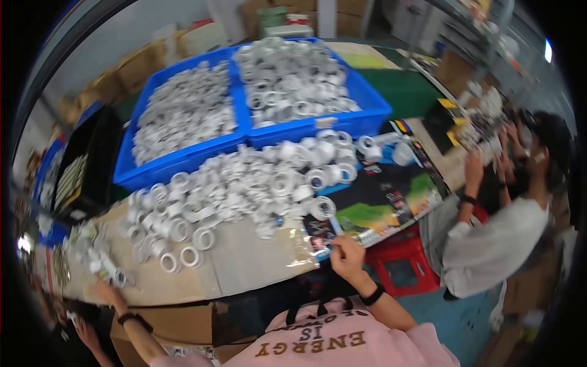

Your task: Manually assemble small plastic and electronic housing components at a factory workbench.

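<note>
Workbench point(183, 282), tan-covered, heaped with white rings point(238, 191): left hand point(110, 295), fingers seemingly extended beside loose parts point(101, 258); right hand point(348, 257), curled at printed sheet point(367, 194); holds indiscernible; light touch likely prevents rolling.

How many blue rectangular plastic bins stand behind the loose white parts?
2: left blue plastic bin and right blue plastic bin, both heaped with white parts; more may be hidden behind.

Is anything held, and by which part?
Cannot be told: the blurred left hand is near white cylindrical parts; the curled right hand, at the printed sheet, hides any grip.
</note>
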A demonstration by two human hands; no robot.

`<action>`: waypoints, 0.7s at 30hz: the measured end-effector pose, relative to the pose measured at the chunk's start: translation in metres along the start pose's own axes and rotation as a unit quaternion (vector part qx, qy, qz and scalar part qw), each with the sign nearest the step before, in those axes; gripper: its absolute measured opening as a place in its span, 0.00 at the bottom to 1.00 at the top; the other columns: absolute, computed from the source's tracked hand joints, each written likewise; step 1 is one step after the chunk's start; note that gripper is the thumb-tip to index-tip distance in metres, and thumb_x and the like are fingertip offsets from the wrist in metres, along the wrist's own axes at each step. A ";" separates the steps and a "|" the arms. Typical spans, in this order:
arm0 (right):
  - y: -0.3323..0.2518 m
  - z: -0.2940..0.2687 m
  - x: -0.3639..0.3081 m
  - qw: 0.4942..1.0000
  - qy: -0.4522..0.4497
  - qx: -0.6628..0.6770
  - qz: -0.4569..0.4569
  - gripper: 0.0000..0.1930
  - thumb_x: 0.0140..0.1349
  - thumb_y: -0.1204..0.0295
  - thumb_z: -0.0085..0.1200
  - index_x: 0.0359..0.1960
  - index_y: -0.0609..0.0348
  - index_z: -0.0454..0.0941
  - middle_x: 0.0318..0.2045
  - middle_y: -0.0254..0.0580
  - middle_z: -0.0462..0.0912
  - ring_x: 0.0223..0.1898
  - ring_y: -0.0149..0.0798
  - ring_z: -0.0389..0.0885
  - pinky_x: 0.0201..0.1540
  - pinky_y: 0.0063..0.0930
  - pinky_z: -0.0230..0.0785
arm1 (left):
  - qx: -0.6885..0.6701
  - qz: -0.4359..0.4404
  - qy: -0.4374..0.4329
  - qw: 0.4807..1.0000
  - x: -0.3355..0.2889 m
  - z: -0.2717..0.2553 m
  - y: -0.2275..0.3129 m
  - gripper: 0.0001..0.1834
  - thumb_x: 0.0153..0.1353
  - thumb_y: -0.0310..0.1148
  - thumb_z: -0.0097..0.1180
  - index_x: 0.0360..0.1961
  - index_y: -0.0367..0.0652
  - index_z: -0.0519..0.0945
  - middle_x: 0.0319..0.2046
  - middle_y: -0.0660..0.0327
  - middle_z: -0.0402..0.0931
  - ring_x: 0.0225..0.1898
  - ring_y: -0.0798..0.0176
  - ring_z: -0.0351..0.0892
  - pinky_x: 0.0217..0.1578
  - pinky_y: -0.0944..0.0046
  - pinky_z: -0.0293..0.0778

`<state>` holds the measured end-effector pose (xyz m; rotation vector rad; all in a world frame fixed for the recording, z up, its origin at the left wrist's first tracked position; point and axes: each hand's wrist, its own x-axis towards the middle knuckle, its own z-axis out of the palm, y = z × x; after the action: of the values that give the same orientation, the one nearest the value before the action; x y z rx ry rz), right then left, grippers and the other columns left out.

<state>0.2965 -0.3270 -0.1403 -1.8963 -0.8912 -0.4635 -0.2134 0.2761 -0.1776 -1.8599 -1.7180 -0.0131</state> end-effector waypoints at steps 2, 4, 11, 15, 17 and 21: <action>-0.007 -0.007 0.001 0.999 -0.012 0.030 0.030 0.09 0.46 0.85 0.51 0.29 0.61 0.76 0.25 0.45 0.78 0.19 0.42 0.75 0.21 0.30 0.67 | -0.191 -0.124 0.053 0.972 -0.002 -0.004 0.013 0.32 0.60 0.49 0.49 0.62 0.43 0.64 0.53 0.42 0.69 0.52 0.41 0.69 0.54 0.50 0.64; -0.004 -0.015 0.003 0.999 -0.012 0.035 0.039 0.08 0.47 0.85 0.51 0.30 0.61 0.76 0.24 0.45 0.77 0.19 0.42 0.75 0.22 0.30 0.67 | -0.374 -0.265 0.083 0.885 -0.005 -0.016 0.031 0.42 0.61 0.61 0.44 0.60 0.31 0.65 0.58 0.41 0.65 0.57 0.38 0.65 0.56 0.49 0.61; 0.041 -0.065 0.042 0.985 -0.062 0.099 0.125 0.05 0.56 0.82 0.49 0.33 0.61 0.75 0.26 0.39 0.76 0.23 0.30 0.73 0.24 0.23 0.63 | -0.489 -0.198 0.175 0.832 -0.074 -0.048 0.013 0.34 0.61 0.47 0.52 0.58 0.28 0.66 0.57 0.41 0.67 0.56 0.41 0.67 0.57 0.51 0.60; 0.110 -0.108 0.098 0.989 0.013 -0.001 0.144 0.08 0.54 0.81 0.51 0.37 0.61 0.74 0.31 0.40 0.77 0.26 0.31 0.75 0.29 0.24 0.67 | -0.645 -0.085 0.139 0.747 -0.163 -0.193 0.105 0.23 0.64 0.30 0.50 0.58 0.35 0.67 0.54 0.51 0.68 0.54 0.57 0.67 0.54 0.60 0.63; 0.154 -0.118 0.126 0.984 0.025 -0.130 0.117 0.17 0.50 0.76 0.55 0.43 0.63 0.71 0.37 0.49 0.74 0.36 0.44 0.74 0.41 0.36 0.68 | -0.731 -0.039 0.036 0.680 -0.205 -0.248 0.129 0.21 0.63 0.25 0.47 0.58 0.35 0.67 0.49 0.54 0.70 0.49 0.62 0.70 0.50 0.64 0.66; 0.207 -0.123 0.181 0.920 0.002 -0.310 0.238 0.44 0.41 0.56 0.67 0.59 0.65 0.61 0.53 0.61 0.69 0.56 0.59 0.66 0.58 0.45 0.60 | -0.720 0.058 -0.059 0.689 -0.270 -0.324 0.178 0.20 0.60 0.22 0.48 0.55 0.40 0.69 0.38 0.59 0.75 0.34 0.71 0.71 0.36 0.71 0.67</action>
<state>0.5773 -0.4234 -0.0904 -2.5915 -0.2496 -0.4807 0.0282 -0.1035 -0.0920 -2.9915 -1.7042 -1.6671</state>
